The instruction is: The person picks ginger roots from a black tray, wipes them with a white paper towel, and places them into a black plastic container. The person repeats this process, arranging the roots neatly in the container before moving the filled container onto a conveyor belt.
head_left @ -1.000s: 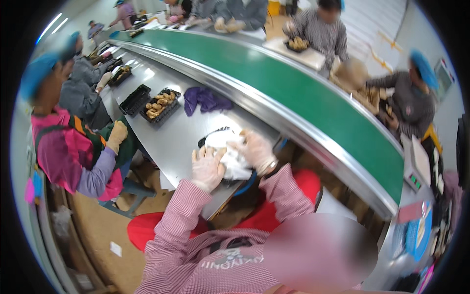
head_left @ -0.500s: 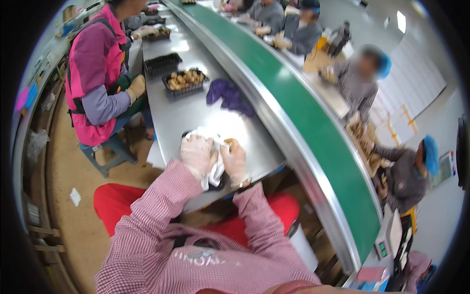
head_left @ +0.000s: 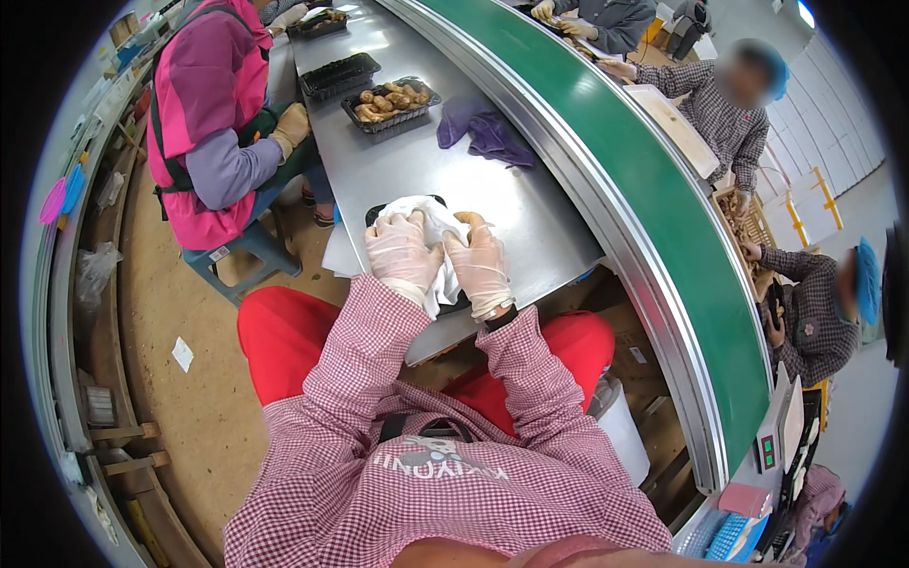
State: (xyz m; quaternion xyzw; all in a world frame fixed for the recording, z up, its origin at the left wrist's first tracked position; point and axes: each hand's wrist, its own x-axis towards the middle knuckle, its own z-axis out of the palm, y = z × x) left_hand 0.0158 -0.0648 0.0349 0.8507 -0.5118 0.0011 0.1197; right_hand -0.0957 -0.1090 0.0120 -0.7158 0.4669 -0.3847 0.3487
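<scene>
My left hand [head_left: 402,254], in a thin whitish glove, is closed on a crumpled white cloth [head_left: 443,227] at the near end of the metal table. Beside it, my right hand [head_left: 481,265], also gloved, is curled with its thumb side against the cloth. A tan-brown patch shows at its fingertips; whether this is a held piece or a stained glove, I cannot tell. Under the cloth and hands lies a black tray [head_left: 375,214], mostly hidden, with only bits of its edge showing.
Farther up the metal table [head_left: 559,248] are a black tray of brown, knobbly mushroom-like pieces [head_left: 390,98], another black tray [head_left: 339,76] and a purple cloth [head_left: 496,140]. A green conveyor belt [head_left: 653,189] runs along the right. A person in pink [head_left: 204,123] sits at left; others work beyond the belt.
The view has shifted, so the table, trays and hands appear farther up and to the right. Both hands stay at the white cloth, close together.
</scene>
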